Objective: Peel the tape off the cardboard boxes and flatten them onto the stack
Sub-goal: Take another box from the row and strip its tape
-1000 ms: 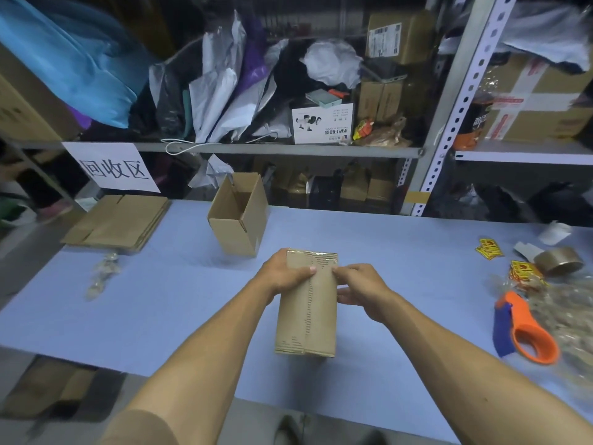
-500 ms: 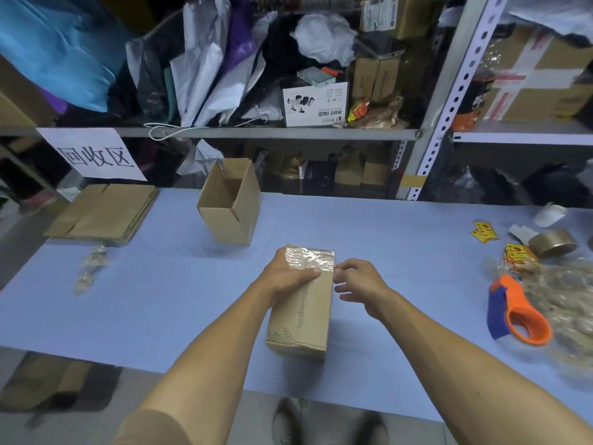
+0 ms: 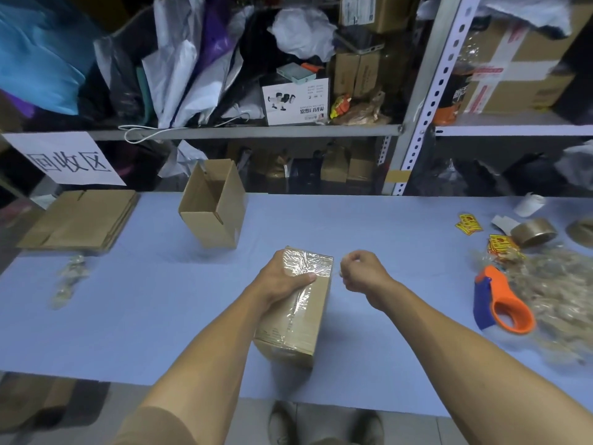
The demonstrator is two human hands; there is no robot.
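Observation:
A small brown cardboard box (image 3: 301, 319) stands on end on the blue table (image 3: 144, 316), its top and front face covered with shiny clear tape. My left hand (image 3: 282, 281) grips the box's upper end, thumb across the taped front. Just right of the top edge, my right hand (image 3: 361, 271) is curled, its fingertips pinching a thin clear strip of tape that leads back to the box. A stack of flattened cardboard (image 3: 80, 220) lies at the table's far left. An open, empty box (image 3: 211, 207) stands tilted behind.
An orange and blue tape dispenser (image 3: 503, 306), a brown tape roll (image 3: 534, 232), yellow stickers (image 3: 468, 223) and a heap of crumpled peeled tape (image 3: 561, 290) lie at the right. A small tape wad (image 3: 69, 277) lies left. Packed metal shelves (image 3: 256, 131) stand behind the table.
The box has tipped so its taped top faces me. My right hand has left the box's top edge and moved right, fingers now curled on a tape strip.

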